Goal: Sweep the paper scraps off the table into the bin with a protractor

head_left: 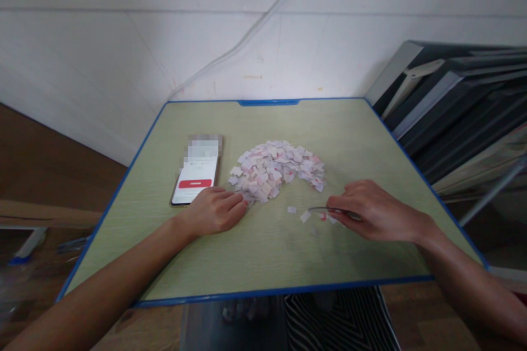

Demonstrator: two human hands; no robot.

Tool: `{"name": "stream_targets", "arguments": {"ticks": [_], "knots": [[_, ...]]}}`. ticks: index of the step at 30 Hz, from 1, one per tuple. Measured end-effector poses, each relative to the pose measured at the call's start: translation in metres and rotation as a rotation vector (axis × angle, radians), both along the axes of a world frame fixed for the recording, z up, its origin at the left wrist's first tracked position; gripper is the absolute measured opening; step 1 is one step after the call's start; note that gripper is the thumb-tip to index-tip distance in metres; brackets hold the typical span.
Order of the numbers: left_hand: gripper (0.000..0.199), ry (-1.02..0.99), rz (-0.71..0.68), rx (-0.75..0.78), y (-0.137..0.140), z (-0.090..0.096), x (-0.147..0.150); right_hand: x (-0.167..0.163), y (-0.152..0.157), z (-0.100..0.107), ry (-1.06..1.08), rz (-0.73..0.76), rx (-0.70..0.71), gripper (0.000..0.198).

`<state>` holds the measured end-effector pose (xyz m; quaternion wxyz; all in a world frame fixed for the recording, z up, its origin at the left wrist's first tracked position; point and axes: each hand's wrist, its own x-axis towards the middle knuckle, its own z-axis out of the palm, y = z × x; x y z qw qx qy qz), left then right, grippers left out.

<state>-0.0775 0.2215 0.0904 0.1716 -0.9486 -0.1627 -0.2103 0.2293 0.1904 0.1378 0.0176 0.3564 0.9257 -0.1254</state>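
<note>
The right hand is gripping tweezers, their tip pointing just beside a loose scrap. The left hand is resting curled closed at the near-left edge of the paper pile, which is lying mid-table; a phone is lying left.

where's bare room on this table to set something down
Far side: the strip behind the phone and paper pile, up to the blue rim. Right: the patch beyond the right hand, beside the pile. Near side: between the forearms and the rim. Crowded: the middle, with the left hand at the pile's edge and the right holding a thin metal tool by loose scraps.
</note>
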Motion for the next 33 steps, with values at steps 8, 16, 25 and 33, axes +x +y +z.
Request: {"name": "stream_targets", "arguments": {"ticks": [8, 16, 25, 33], "knots": [[0.032, -0.003, -0.008, 0.000, 0.000, 0.000, -0.001, 0.004, 0.001, 0.000, 0.082, -0.037, 0.053, 0.023], [0.031, -0.006, -0.008, 0.003, 0.000, 0.000, 0.000, -0.011, 0.002, -0.009, 0.155, 0.040, -0.089, 0.025], [0.031, 0.018, -0.013, 0.015, 0.000, 0.002, 0.001, -0.009, 0.006, -0.011, 0.144, 0.015, -0.057, 0.024], [0.031, 0.024, -0.003, 0.002, -0.001, 0.000, -0.001, -0.012, 0.005, -0.013, 0.109, -0.012, -0.030, 0.025]]}}
